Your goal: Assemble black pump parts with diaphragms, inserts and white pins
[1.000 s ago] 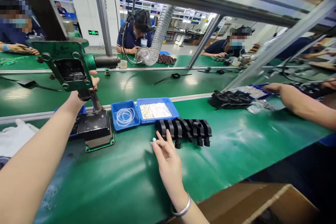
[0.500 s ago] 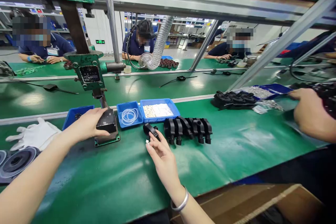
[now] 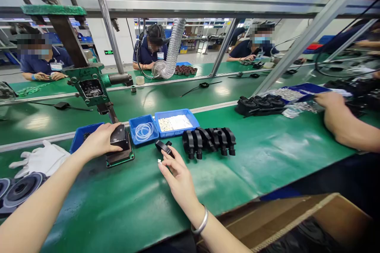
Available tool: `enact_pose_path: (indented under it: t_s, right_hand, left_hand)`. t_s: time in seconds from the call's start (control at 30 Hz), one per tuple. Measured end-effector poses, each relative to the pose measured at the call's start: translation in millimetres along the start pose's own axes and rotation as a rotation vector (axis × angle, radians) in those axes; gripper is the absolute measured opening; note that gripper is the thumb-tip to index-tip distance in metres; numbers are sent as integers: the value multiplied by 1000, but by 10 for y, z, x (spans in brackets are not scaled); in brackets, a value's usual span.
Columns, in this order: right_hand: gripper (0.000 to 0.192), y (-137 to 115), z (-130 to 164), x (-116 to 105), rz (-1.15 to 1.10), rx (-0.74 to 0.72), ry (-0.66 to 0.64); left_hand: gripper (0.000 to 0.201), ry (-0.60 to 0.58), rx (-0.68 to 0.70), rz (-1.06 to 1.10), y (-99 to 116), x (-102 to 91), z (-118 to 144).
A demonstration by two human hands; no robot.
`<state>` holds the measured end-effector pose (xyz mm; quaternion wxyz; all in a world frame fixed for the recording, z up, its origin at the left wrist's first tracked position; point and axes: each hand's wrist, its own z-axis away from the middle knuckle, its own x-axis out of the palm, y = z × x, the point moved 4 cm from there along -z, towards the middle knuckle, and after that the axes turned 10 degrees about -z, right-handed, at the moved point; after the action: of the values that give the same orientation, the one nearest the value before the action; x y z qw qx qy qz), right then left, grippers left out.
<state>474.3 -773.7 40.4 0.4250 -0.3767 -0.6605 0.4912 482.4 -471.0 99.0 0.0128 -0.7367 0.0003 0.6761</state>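
Note:
My left hand (image 3: 99, 141) is closed around a black metal block (image 3: 119, 137) on the base (image 3: 122, 159) of a green bench press (image 3: 90, 87). Between the thumb and a finger of my right hand (image 3: 179, 182) is a small white piece (image 3: 159, 161). A black ring-shaped plastic part (image 3: 162, 147) lies just beyond the right fingers, which touch or overlap it; whether they grip it I cannot tell. Several similar black parts (image 3: 208, 142) stand in a row to its right. White rings of tubing fill a blue tray (image 3: 130, 130), and a wider blue tray (image 3: 194, 116) has small pale pieces in it.
White gloves (image 3: 41, 160) and round black parts (image 3: 22, 191) lie at the left. A co-worker's hand (image 3: 331, 104) is beside a dark blue tray (image 3: 314, 89) at the right. A cardboard box (image 3: 282, 221) stands below the table edge. Several people sit across the bench.
The view has shifted slightly. My left hand stays on the block and my right hand still pinches the white piece. The co-worker's hand at the right has moved towards the dark blue tray.

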Motion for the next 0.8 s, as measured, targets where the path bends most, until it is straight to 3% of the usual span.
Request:
enact_pose_path:
  t_s: [0.8]
  right_hand:
    - [27,20,-4,-24,21,-8,5]
  left_hand:
    - [90,-12,-23,-27,17,3,-13]
